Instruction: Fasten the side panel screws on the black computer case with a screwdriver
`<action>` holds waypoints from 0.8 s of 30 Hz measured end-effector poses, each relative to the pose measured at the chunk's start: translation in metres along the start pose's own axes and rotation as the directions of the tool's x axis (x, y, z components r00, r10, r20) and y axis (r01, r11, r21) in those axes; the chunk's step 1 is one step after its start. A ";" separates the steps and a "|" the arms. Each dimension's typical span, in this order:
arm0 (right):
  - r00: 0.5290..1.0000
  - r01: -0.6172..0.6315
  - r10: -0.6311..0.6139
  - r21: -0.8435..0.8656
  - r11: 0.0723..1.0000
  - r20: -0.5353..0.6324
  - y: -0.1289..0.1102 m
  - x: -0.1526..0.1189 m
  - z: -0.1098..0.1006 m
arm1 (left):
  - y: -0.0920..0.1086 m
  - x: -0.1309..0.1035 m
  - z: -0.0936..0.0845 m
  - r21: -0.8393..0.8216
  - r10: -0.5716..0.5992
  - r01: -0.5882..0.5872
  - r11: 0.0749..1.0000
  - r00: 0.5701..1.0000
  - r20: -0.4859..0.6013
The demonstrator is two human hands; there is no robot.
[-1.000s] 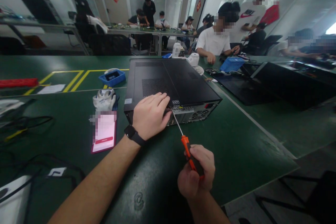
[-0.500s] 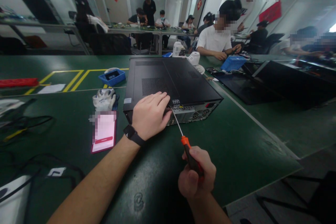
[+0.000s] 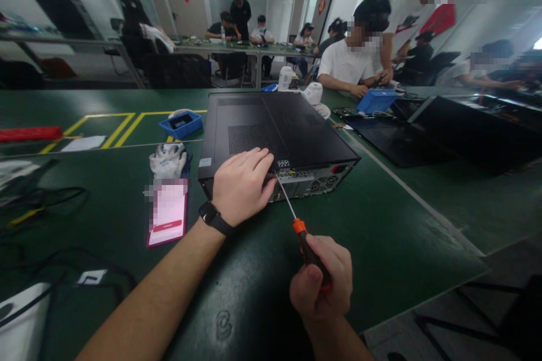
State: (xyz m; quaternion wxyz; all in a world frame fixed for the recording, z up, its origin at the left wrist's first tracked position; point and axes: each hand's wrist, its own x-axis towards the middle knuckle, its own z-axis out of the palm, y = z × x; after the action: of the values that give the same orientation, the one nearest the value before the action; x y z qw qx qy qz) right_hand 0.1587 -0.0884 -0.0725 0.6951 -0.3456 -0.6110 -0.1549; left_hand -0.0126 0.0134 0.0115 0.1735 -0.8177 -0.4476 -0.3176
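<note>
A black computer case (image 3: 305, 130) lies flat on the green table, its rear panel facing me. My left hand (image 3: 243, 183) is over the near edge of the case, fingers on the top cover and thumb down by the rear panel. My right hand (image 3: 324, 279) is wrapped round the dark and orange handle of a screwdriver (image 3: 288, 202). The shaft slants up and away, its tip at the rear edge of the case beside my left thumb. What the tip touches is too small to make out.
Left of the case are a pink-framed phone (image 3: 171, 211), work gloves (image 3: 168, 161) and a blue tray (image 3: 181, 124). Black cables (image 3: 63, 254) lie at the left. A blue box (image 3: 376, 100) and a dark panel (image 3: 398, 138) stand right, near a seated person (image 3: 349, 65).
My right hand and the screwdriver handle have shifted very slightly right, with the grip turned a little. The tip, my left hand and the case stay in place.
</note>
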 end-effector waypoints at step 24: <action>0.992 -0.128 0.127 0.133 0.983 0.017 0.005 -0.015 -0.003 | 0.000 -0.001 0.001 -0.001 -0.001 0.001 1.000 1.000 -0.005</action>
State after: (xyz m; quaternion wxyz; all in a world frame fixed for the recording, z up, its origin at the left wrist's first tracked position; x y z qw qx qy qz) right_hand 0.1603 -0.0901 -0.0886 0.7226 -0.3371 -0.5997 -0.0673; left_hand -0.0128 0.0138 0.0103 0.1740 -0.8168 -0.4474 -0.3200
